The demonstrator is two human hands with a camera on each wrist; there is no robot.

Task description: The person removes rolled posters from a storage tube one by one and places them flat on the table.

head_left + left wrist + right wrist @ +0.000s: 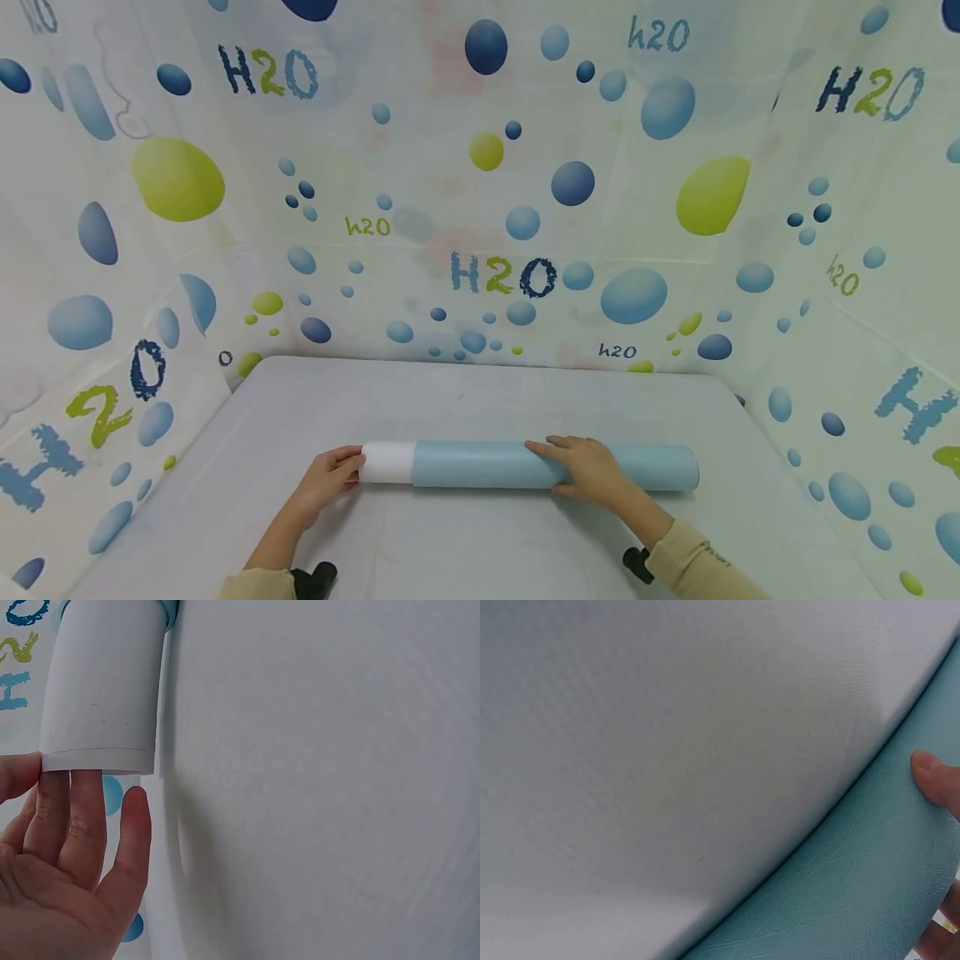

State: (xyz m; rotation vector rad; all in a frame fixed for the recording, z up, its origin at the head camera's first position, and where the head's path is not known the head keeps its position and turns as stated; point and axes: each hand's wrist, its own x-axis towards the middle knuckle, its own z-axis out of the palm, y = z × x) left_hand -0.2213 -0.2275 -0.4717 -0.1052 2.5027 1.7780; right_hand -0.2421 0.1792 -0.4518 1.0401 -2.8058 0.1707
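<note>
A light-blue roll (476,465) lies crosswise on the table, with a white tube (387,462) sticking out of its left end. My left hand (324,481) holds the tube's left end. In the left wrist view, the thumb of that hand (75,877) touches the rim of the white tube (105,690), while two fingertips are hidden behind or inside it and another finger stands free. My right hand (594,473) grips across the roll right of its middle. The right wrist view shows its thumb (939,781) on the blue surface (847,881) and fingers along the opposite side.
The table (465,398) has a white cover that reaches back to a hanging sheet (442,167) printed with blue and green drops and lettering. Similar sheets stand at the left and right. Black wrist-worn devices (315,581) show near both sleeves.
</note>
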